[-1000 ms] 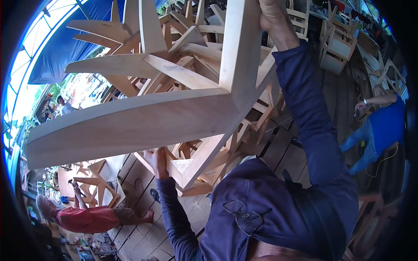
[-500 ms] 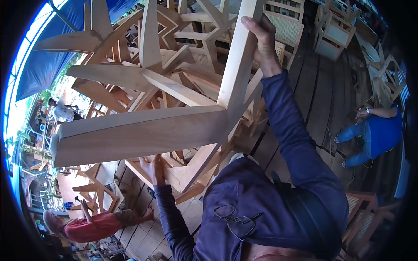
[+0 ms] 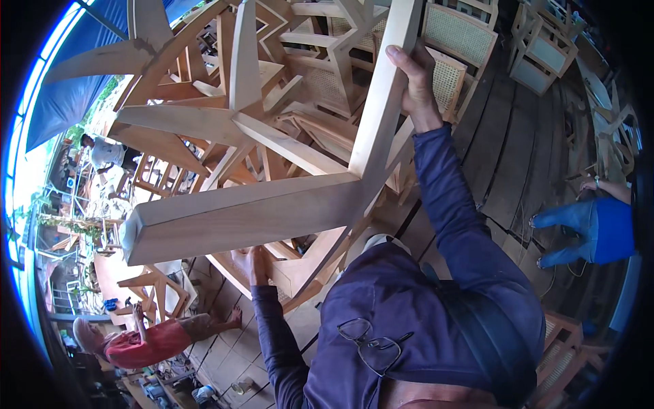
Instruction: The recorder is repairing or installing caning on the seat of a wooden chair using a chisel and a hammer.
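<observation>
I hold a pale, unvarnished wooden chair frame (image 3: 238, 217) with angled legs. My right hand (image 3: 419, 85) grips its long upper member (image 3: 381, 116), thumb across the front face and fingers round the far side. Lower down, my left hand (image 3: 255, 262) holds the same frame behind the broad tapered piece, its fingers partly hidden by the wood. Right beyond the frame is a crowded stack of similar wooden frames (image 3: 150, 51), some with woven cane panels (image 3: 456, 44).
A red-shirted co-worker (image 3: 153, 344) stands lower left near loose frames (image 3: 157, 290); another in blue (image 3: 610, 228) is at right, near cords on the plank floor (image 3: 504, 163). A person in white (image 3: 102, 153) is upper left. More cane chairs (image 3: 558, 354) stand lower right, others (image 3: 538, 51) upper right.
The frame's broad near piece has shifted right and looks shorter. My right hand has come lower, still gripping. The view has shifted, showing more stacked chairs at the top.
</observation>
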### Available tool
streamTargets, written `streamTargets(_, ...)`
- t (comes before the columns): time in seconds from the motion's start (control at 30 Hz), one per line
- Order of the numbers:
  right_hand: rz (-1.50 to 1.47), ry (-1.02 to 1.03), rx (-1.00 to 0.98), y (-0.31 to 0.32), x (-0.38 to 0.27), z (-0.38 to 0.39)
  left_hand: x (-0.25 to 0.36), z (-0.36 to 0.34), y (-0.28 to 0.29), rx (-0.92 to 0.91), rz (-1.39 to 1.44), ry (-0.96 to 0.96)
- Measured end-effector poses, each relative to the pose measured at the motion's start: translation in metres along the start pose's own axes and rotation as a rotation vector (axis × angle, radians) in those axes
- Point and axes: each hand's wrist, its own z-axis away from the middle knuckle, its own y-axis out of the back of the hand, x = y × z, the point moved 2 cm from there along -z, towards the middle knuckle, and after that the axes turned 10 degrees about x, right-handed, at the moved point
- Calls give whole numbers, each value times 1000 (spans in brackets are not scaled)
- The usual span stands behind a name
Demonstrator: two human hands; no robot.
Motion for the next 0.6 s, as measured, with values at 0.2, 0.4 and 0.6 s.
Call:
streamTargets(0.2, 104, -77, -41, -10, 21, 32, -60, -16, 28, 14, -49, -63)
streamTargets(0.4, 102, -110, -60, -64, 45, 65, -70, -20, 74, 40, -17, 48)
streamTargets(0.6, 88, -150, 4, -69, 39, 83, -113, -52, 89, -64, -114, 23)
